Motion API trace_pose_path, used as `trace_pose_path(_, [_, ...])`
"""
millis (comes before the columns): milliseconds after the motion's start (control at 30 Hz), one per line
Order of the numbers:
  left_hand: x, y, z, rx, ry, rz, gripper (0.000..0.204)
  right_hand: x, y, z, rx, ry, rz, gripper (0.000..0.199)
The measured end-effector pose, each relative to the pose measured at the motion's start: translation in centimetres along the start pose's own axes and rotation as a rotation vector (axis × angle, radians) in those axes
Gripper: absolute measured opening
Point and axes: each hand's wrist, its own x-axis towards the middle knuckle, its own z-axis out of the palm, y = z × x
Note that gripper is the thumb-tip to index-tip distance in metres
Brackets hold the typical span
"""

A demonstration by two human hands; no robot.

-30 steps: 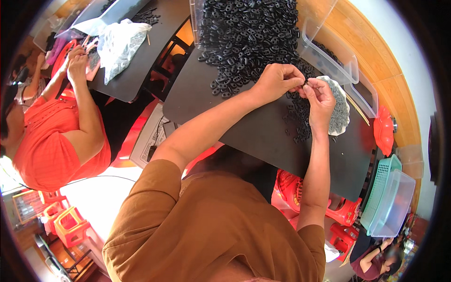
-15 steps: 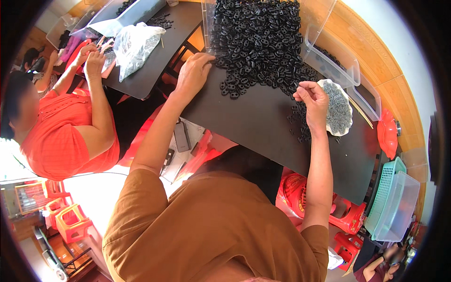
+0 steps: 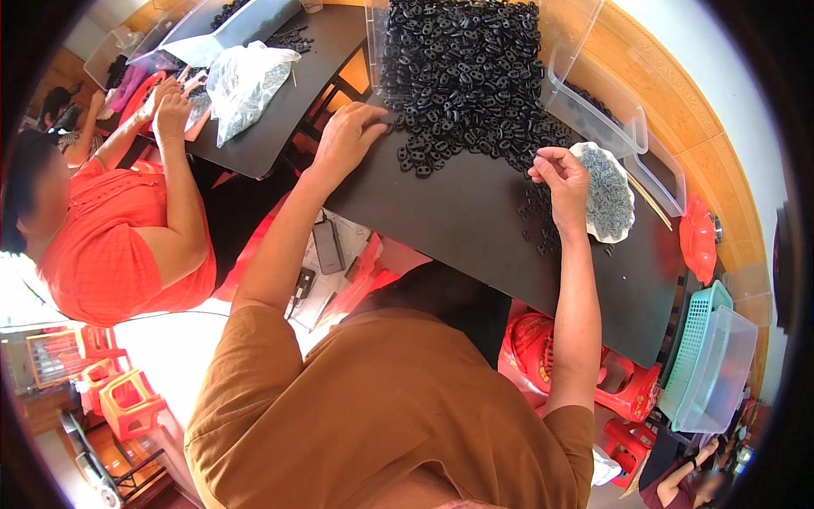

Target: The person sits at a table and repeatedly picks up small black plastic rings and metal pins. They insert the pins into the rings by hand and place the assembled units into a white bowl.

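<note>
A big heap of black oval two-hole pieces (image 3: 462,81) spills out of a clear plastic bin onto the dark table (image 3: 424,204). At the heap's left edge, my left hand (image 3: 346,142) has its thumb and fingers closed around a dark piece at the fingertips, likely one of the ovals. My right hand (image 3: 564,180) is pinched at the heap's right side; whatever is between its fingertips is too small to make out. Small black parts (image 3: 541,222) lie scattered beside that wrist. Just right of it sits a white scalloped dish (image 3: 625,231) full of small grey translucent pieces.
Clear bins (image 3: 609,120) stand behind the dish, and thin sticks (image 3: 651,202) lie beside it. A red scalloped tray (image 3: 698,237) and a green basket (image 3: 694,356) are at the right. Leftward, a person in red (image 3: 127,237) works at another table holding a plastic bag (image 3: 246,85).
My left hand has shifted slightly, its fingers now around a dark piece. My right hand stays pinched in nearly the same spot. The neighbour's hands have moved a little.
</note>
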Motion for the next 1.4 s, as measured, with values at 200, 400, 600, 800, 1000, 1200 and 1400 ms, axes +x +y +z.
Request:
trace_pose_path(200, [0.0,0.3,0.5,0.174,-0.020,0.173,0.018,-0.2,-0.7,0.6,0.018,-0.003,0.010,0.010])
trace_pose_path(400, [-0.5,1.0,0.0,-0.029,-0.112,0.024,0.015,-1.2,-0.9,1.3,-0.054,-0.104,0.066,0.010])
trace_pose_path(600, [-1.3,4.3,0.0,-0.381,-0.065,-0.080,0.015,-3.3,-1.5,4.5,-0.491,-0.182,-0.089,0.007])
trace_pose_path(800, [-2.6,7.9,4.3,-0.777,-0.343,-0.218,0.017,-4.1,-1.8,6.0,-0.556,-0.271,-0.132,0.005])
trace_pose_path(1000, [-3.4,9.5,6.1,-0.599,-0.283,-0.118,0.017,-4.2,-2.1,5.7,-0.632,-0.265,-0.200,0.005])
trace_pose_path(1200, [-3.9,9.8,6.8,-0.518,-0.182,-0.012,0.013,-3.9,-1.7,4.9,-0.562,-0.289,-0.169,0.005])
trace_pose_path(1400, [-3.4,10.4,5.9,-0.449,-0.248,0.060,0.012,-3.8,-1.7,4.9,-0.508,-0.293,-0.175,0.007])
